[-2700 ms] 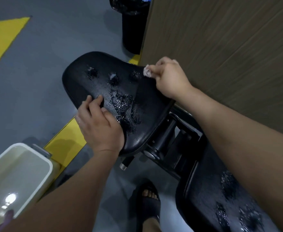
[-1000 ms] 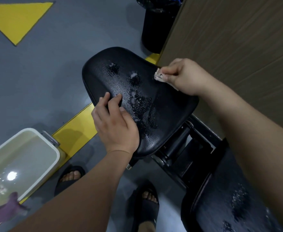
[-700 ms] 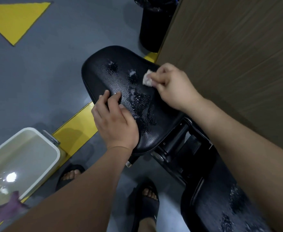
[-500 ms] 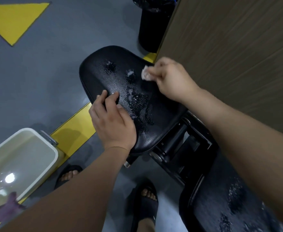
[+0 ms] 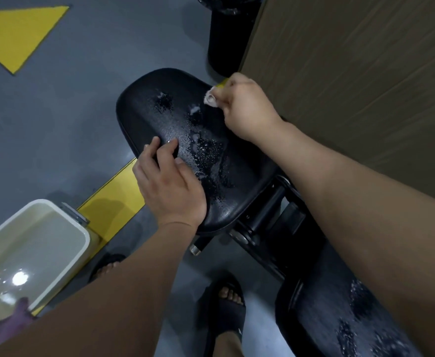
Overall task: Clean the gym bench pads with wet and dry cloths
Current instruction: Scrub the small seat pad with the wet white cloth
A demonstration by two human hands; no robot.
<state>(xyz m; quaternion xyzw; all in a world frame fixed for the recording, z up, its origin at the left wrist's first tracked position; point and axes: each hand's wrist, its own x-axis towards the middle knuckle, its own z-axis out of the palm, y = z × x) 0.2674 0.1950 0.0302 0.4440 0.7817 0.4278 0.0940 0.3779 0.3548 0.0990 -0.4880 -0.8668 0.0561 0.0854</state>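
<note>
**Grey Floor, Wet Seat Pad, Both Hands on It**

Grey gym flooring [image 5: 69, 112] marked with yellow shapes [image 5: 15, 32] is seen beneath a black bench, and a wood-grain panel [image 5: 353, 60] is set along the right side. The seat pad [image 5: 147, 117] is dotted with water droplets and whitish patches across its middle. A small pale cloth [image 5: 210, 99] is pinched tightly in the curled fingers of the right hand [image 5: 247, 106] and is held against the pad's far right edge. The left hand [image 5: 170, 184] is laid on the pad's near left edge, its fingers nearly straight and slightly spread, with nothing gripped. The back pad [image 5: 327, 318], also wet, is seen at lower right, partly covered by the right forearm. A white basin [image 5: 82, 235] of water is placed on the floor at lower left, with a purple cloth [image 5: 10, 323] lying in it. A black bin [image 5: 226, 34] is stood beside the panel.
</note>
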